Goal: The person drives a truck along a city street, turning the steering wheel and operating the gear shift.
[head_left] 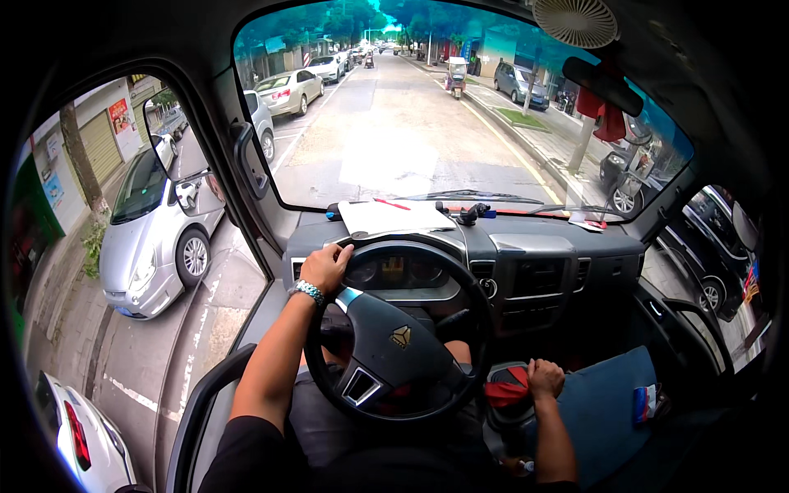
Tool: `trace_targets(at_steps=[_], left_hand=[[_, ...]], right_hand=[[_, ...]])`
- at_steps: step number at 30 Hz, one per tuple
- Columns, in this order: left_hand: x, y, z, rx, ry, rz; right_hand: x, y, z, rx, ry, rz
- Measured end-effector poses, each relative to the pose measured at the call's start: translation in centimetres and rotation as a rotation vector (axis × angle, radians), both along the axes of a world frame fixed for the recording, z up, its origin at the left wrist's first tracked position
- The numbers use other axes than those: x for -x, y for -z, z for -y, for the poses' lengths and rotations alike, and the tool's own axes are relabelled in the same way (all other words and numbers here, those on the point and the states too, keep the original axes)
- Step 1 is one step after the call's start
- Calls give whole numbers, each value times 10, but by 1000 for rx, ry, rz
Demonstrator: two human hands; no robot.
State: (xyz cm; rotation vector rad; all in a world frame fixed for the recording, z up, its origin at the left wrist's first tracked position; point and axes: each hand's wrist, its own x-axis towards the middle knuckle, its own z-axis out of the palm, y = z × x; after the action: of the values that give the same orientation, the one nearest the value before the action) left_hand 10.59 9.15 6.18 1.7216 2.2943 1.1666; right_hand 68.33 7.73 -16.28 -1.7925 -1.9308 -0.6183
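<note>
I can't see what the right hand (546, 378) covers above the red gear-lever boot (507, 388); the steering wheel (400, 349) partly hides the gauges (394, 269); my view crops the lower-left white car (100, 450).

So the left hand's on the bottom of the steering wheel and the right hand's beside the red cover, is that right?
Not quite: the head view shows the left hand on the upper left of the steering wheel, not the bottom. The right hand is beside the red cover, as you said.
</note>
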Motion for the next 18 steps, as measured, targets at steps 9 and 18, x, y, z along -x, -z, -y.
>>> trace_targets(at_steps=[9, 18], left_hand=[[23, 30, 24, 56, 124, 55], [24, 72, 81, 1, 65, 415]], right_hand=[[-1, -2, 5, -22, 2, 28], [-1, -3, -2, -29, -24, 4]])
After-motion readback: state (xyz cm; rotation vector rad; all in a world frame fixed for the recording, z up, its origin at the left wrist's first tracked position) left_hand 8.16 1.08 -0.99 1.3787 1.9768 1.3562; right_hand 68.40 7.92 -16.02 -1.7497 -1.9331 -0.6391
